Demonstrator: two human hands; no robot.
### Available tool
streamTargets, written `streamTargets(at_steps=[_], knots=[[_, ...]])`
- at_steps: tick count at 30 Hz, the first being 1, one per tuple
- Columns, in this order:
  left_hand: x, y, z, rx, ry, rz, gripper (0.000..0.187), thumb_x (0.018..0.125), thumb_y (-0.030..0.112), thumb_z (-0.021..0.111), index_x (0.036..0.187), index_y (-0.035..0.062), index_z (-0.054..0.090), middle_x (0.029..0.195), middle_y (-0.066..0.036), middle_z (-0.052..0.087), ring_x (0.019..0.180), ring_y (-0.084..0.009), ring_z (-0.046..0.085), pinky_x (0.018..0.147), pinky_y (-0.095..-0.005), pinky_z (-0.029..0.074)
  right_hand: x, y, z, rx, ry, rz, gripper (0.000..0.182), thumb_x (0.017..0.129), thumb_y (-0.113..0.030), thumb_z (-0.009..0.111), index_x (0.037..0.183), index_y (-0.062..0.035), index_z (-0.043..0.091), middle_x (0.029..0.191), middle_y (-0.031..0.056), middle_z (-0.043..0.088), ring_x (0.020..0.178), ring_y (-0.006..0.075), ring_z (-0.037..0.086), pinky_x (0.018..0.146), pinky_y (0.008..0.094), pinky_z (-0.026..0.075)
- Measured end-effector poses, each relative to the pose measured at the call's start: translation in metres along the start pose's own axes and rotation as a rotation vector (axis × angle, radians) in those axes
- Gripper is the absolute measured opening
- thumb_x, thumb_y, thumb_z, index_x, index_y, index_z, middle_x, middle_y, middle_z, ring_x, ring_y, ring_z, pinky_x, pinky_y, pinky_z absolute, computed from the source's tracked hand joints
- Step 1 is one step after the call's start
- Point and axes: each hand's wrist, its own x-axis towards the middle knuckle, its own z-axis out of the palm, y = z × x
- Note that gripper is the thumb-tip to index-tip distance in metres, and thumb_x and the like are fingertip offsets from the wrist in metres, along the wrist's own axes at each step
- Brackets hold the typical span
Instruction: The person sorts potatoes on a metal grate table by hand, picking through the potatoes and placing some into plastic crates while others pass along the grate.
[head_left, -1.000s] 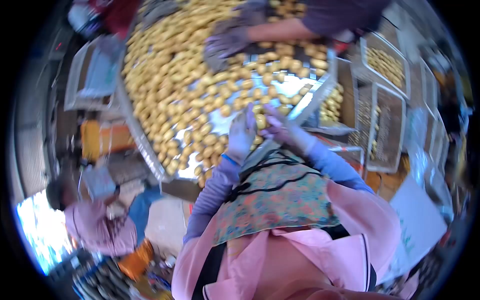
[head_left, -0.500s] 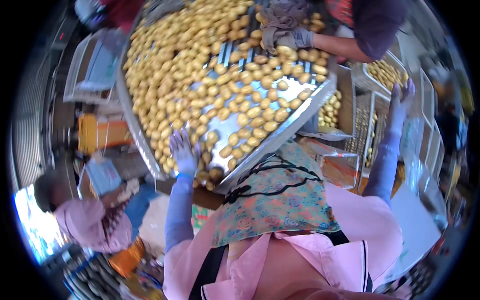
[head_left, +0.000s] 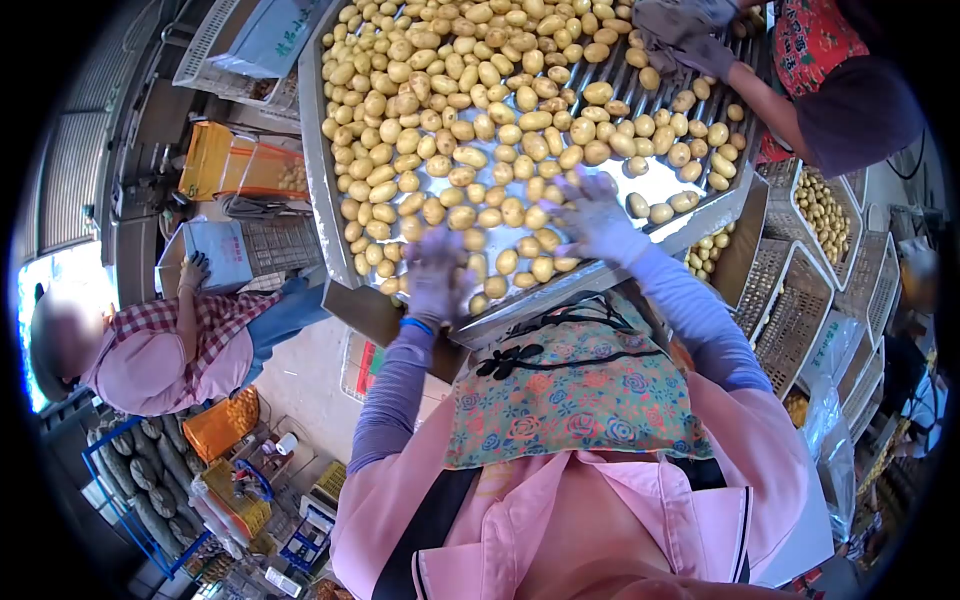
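While the lavender-gloved right hand [head_left: 603, 222] spreads over oval yellow potatoes [head_left: 461, 218], the lavender-gloved left hand [head_left: 437, 278], blurred, has fingers apart, contact unclear.

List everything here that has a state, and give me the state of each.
Left hand: open, fingers over potatoes, slightly blurred
Right hand: open, fingers spread
Potatoes: loose, whole, mostly one layer near the hands
Metal table: partly covered, shiny surface showing
Blue wristband: worn on the left wrist
Co-worker's nearer hand: gloved
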Motion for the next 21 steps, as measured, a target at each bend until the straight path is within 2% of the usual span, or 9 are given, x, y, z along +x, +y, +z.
streamTargets(at_steps=[3,5,9,10,12,13,15,17,21], knots=[[0.044,-0.018,0.020,0.017,0.168,-0.390,0.071,0.094,0.048,0.056,0.153,0.0129,0.038,0.157,-0.022,0.033,0.150,-0.0414,0.019,0.120,-0.0598,0.007,0.033,-0.038,0.027,0.124,0.311,-0.246,0.072,0.076,-0.057,0.073,0.141,-0.0329,0.055,0.159,0.0087,0.033,0.150,0.0449,0.015,0.122,0.0568,0.009],[0.068,-0.003,0.029,0.100,0.188,-0.662,0.069,0.095,0.044,0.056,0.152,0.0109,0.039,0.157,-0.023,0.033,0.150,-0.0422,0.019,0.120,-0.0584,0.009,0.043,-0.072,0.018,0.119,0.178,-0.288,0.068,0.078,-0.056,0.072,0.139,-0.0325,0.057,0.159,0.0076,0.034,0.150,0.0424,0.018,0.122,0.0570,0.010],[0.068,0.024,0.035,0.102,0.136,-0.146,0.073,0.096,0.046,0.054,0.155,0.0101,0.033,0.159,-0.021,0.032,0.150,-0.0435,0.018,0.121,-0.0545,0.010,0.038,-0.056,0.030,0.303,0.016,-0.537,0.050,0.083,-0.050,0.070,0.128,-0.0276,0.067,0.151,0.0057,0.047,0.148,0.0289,0.032,0.123,0.0551,0.012],[0.063,0.020,0.028,0.037,0.006,0.056,0.074,0.096,0.048,0.054,0.156,0.0104,0.032,0.159,-0.020,0.031,0.150,-0.0430,0.017,0.122,-0.0530,0.011,0.037,-0.034,0.036,0.371,0.129,-0.599,0.037,0.088,-0.043,0.068,0.118,-0.0207,0.072,0.127,0.0056,0.065,0.130,0.0241,0.054,0.117,0.0474,0.032],[0.062,-0.023,0.011,-0.062,0.035,0.009,0.073,0.094,0.050,0.052,0.156,0.0152,0.034,0.162,-0.020,0.027,0.151,-0.0419,0.017,0.121,-0.0559,0.008,0.032,0.000,-0.001,0.793,-0.029,-0.151,0.032,0.092,-0.037,0.066,0.115,-0.0162,0.073,0.110,0.0067,0.072,0.108,0.0252,0.067,0.099,0.0393,0.050],[0.063,-0.046,0.024,-0.077,0.166,-0.073,0.073,0.095,0.051,0.052,0.156,0.0158,0.034,0.162,-0.020,0.026,0.151,-0.0419,0.016,0.121,-0.0560,0.007,0.036,0.020,-0.010,0.833,0.255,-0.120,0.028,0.095,-0.034,0.064,0.113,-0.0147,0.072,0.102,0.0093,0.073,0.092,0.0275,0.071,0.082,0.0372,0.056],[0.095,-0.035,0.018,0.039,0.175,-0.350,0.073,0.096,0.051,0.049,0.156,0.0120,0.033,0.161,-0.021,0.027,0.151,-0.0416,0.015,0.121,-0.0588,0.003,0.061,0.043,-0.059,0.354,0.467,0.198,0.025,0.092,-0.025,0.063,0.115,-0.0150,0.069,0.103,0.0124,0.072,0.088,0.0318,0.070,0.077,0.0438,0.056],[0.131,-0.014,0.056,0.142,0.309,-0.448,0.072,0.100,0.050,0.041,0.154,0.0031,0.033,0.162,-0.021,0.025,0.152,-0.0397,0.014,0.118,-0.0641,0.000,0.119,0.086,-0.043,0.087,0.775,0.053,0.031,0.089,-0.017,0.060,0.120,-0.0183,0.063,0.105,0.0080,0.068,0.085,0.0321,0.069,0.072,0.0446,0.056],[0.145,0.079,0.046,0.111,0.063,-0.097,0.073,0.094,0.052,0.053,0.152,0.0108,0.037,0.158,-0.023,0.029,0.147,-0.0435,0.025,0.118,-0.0653,0.011,0.192,0.057,-0.086,-0.182,0.046,0.420,0.042,0.092,-0.020,0.058,0.134,-0.0206,0.058,0.129,0.0145,0.064,0.115,0.0301,0.065,0.091,0.0440,0.054]])
